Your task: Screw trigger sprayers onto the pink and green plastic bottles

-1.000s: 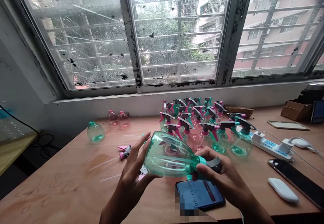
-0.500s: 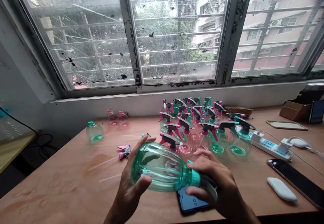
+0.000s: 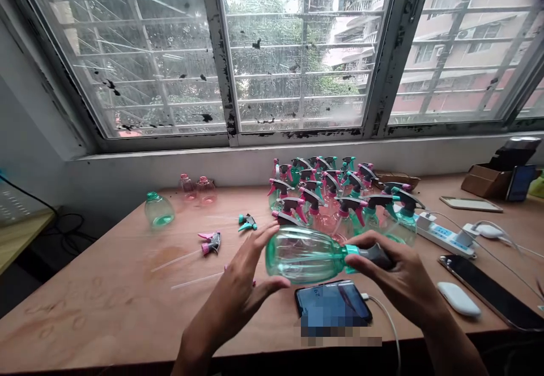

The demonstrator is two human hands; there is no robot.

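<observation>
A clear green spray bottle (image 3: 306,255) lies sideways in the air above the table, its base to the left. My right hand (image 3: 399,277) is closed around its dark trigger head and green collar. Around the base curves my left hand (image 3: 244,285), fingertips at the upper edge and thumb below. On the table to the left are a pink-and-grey spray head (image 3: 211,244) with a clear tube and a green-and-black spray head (image 3: 247,222). Another clear tube (image 3: 198,280) runs behind my left hand, which hides its head. Beneath the bottle rests a phone (image 3: 334,302) with a lit screen.
Several assembled pink and green spray bottles (image 3: 327,211) crowd the back middle. A headless green bottle (image 3: 160,211) and two headless pink bottles (image 3: 207,191) stand at left. To the right are a power strip (image 3: 444,237), a white case (image 3: 459,299) and a dark phone (image 3: 493,291).
The bottle has moved right and up with both hands and now lies nearly level. More of the phone and the green-and-black spray head shows.
</observation>
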